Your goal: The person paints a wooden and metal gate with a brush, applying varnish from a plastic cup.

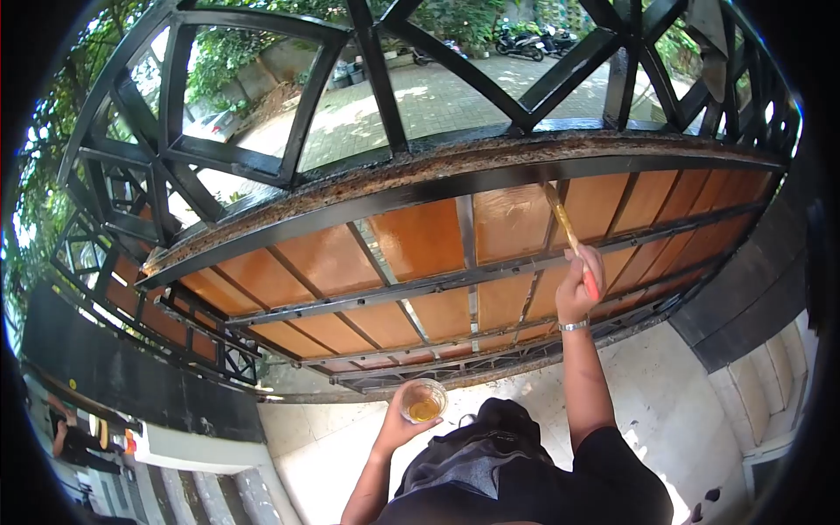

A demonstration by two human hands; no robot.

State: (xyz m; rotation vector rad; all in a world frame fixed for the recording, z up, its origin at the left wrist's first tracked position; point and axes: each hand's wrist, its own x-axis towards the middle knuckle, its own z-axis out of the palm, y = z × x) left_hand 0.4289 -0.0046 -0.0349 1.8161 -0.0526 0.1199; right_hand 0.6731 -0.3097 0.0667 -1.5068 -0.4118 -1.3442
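My right hand (581, 282) is closed around the red-ended handle of a paintbrush (565, 222). The brush points up and its tip meets the top of an orange-brown panel (513, 224), just under the black metal rail (455, 181). Low in the view, my left hand (404, 420) grips a clear plastic cup (425, 401) with a little amber liquid at the bottom. Several panels look wet and glossy, among them a darker orange one (415, 241). Black metal bars divide the panels of the gate.
Above the panels runs a rusty ledge (367, 182) with black lattice bars (516, 105) over it. Beyond lies a paved yard (437, 96) with parked motorbikes (522, 42). Steps (197, 494) and another person (79, 442) are at lower left; more steps (766, 385) are at right.
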